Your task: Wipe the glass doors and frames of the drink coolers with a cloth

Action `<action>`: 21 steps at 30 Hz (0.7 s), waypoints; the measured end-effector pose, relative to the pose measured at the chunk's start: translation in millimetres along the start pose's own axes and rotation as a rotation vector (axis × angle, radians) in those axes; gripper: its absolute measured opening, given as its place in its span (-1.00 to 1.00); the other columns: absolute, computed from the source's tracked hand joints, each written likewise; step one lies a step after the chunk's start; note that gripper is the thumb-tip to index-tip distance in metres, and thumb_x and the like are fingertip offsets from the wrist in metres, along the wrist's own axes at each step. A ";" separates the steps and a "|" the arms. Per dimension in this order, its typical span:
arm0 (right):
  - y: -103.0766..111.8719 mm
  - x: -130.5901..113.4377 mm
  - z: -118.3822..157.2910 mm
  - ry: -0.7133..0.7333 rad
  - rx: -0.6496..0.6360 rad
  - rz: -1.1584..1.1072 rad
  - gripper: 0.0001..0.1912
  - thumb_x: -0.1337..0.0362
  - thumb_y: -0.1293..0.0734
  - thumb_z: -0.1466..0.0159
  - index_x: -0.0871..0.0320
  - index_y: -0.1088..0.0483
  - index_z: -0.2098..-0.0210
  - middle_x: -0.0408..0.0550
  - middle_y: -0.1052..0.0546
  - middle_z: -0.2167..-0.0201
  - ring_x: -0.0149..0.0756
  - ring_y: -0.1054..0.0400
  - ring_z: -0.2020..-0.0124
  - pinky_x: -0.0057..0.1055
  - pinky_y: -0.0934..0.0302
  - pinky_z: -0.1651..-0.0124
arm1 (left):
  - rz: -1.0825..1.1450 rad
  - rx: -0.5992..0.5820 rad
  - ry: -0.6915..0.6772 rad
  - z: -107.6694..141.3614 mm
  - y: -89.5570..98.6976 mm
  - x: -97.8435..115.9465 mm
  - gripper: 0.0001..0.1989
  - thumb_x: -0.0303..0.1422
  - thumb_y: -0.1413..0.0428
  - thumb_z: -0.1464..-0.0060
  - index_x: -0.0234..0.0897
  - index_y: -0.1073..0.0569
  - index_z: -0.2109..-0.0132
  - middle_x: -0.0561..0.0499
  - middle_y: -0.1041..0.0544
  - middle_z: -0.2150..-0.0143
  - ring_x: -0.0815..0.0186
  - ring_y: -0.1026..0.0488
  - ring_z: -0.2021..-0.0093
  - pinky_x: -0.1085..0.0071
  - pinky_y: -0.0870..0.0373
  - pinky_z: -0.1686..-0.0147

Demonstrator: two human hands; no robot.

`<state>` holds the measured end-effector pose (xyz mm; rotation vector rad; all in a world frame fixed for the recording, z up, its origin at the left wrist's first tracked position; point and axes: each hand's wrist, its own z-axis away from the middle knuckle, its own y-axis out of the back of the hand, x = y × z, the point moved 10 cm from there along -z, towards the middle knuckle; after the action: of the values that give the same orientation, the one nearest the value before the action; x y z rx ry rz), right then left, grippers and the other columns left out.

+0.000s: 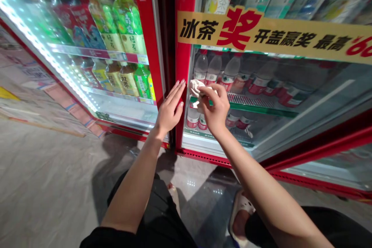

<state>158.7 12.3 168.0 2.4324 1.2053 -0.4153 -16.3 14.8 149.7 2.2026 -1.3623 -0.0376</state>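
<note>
White cloth (pixel 197 87) is pinched in the right hand's fingers (pixel 215 100); the left hand's (pixel 170 114) are nearly together, extended.

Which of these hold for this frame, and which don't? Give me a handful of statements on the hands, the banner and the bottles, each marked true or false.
1. The right hand pinches a crumpled white wad. True.
2. The left hand is closed around a bottle. False: it holds nothing, its fingers stretched out at the red frame.
3. The yellow banner runs below both hands. False: it runs above them in the picture.
4. Bottles with red labels stand behind the glass beyond the right hand. True.
5. The tall green-capped bottles are on the lower shelf of the left cooler. False: they stand on the shelf above.
</note>
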 end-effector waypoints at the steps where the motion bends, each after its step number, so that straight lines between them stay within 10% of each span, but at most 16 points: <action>1: -0.6 -1.9 -1.8 0.033 0.000 0.043 -0.60 0.39 -0.30 -0.41 -0.08 -0.61 -0.12 0.04 -0.56 -0.06 -0.06 -0.50 -0.14 -0.04 -0.48 -0.18 | -0.035 0.059 0.020 0.5 8.5 -3.2 -0.42 -0.35 0.18 -0.58 -0.09 -0.17 -0.63 -0.06 -0.29 -0.64 0.17 -0.18 -0.65 0.11 -0.14 -0.65; 5: -27.8 -12.6 13.3 0.153 -0.122 0.226 -0.54 0.40 -0.23 -0.51 -0.09 -0.55 -0.27 0.09 -0.56 -0.18 -0.05 -0.47 -0.15 -0.03 -0.49 -0.20 | -0.105 0.263 0.097 5.2 26.8 -9.4 -0.42 -0.42 0.26 -0.57 -0.15 -0.35 -0.55 -0.08 -0.40 -0.57 0.24 -0.30 -0.59 0.18 -0.22 -0.61; 10: -60.6 -7.7 59.0 0.276 -0.401 0.480 -0.53 0.40 -0.26 -0.53 0.00 -0.50 -0.36 0.17 -0.57 -0.23 -0.08 -0.45 -0.01 -0.18 -0.51 0.00 | -0.122 0.230 0.167 0.9 29.2 -11.3 -0.43 -0.44 0.21 -0.54 -0.15 -0.35 -0.54 -0.06 -0.39 -0.58 0.24 -0.30 -0.59 0.20 -0.23 -0.61; 16: -31.0 3.9 41.0 0.310 -0.183 0.473 -0.65 0.33 -0.33 -0.53 -0.03 -0.62 -0.21 0.13 -0.60 -0.18 -0.10 -0.45 0.04 -0.10 -0.49 -0.05 | -0.184 0.249 0.127 -4.5 45.2 -1.1 -0.45 -0.48 0.18 -0.53 -0.13 -0.41 -0.49 -0.06 -0.44 -0.54 0.26 -0.35 -0.56 0.24 -0.26 -0.58; 21: -44.7 4.8 29.5 0.143 -0.189 0.322 -0.61 0.34 -0.20 -0.57 -0.04 -0.59 -0.19 0.04 -0.62 -0.19 -0.15 -0.53 -0.01 -0.27 -0.50 0.04 | -0.137 0.134 0.245 -0.5 21.8 -12.1 -0.60 -0.46 -0.02 -0.51 -0.15 -0.53 -0.35 -0.09 -0.68 -0.20 0.28 -0.67 -0.17 0.34 -0.60 -0.26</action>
<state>122.9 26.5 130.5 2.4618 0.8387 -0.0326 -39.9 17.7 157.0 2.3189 -1.1074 0.2727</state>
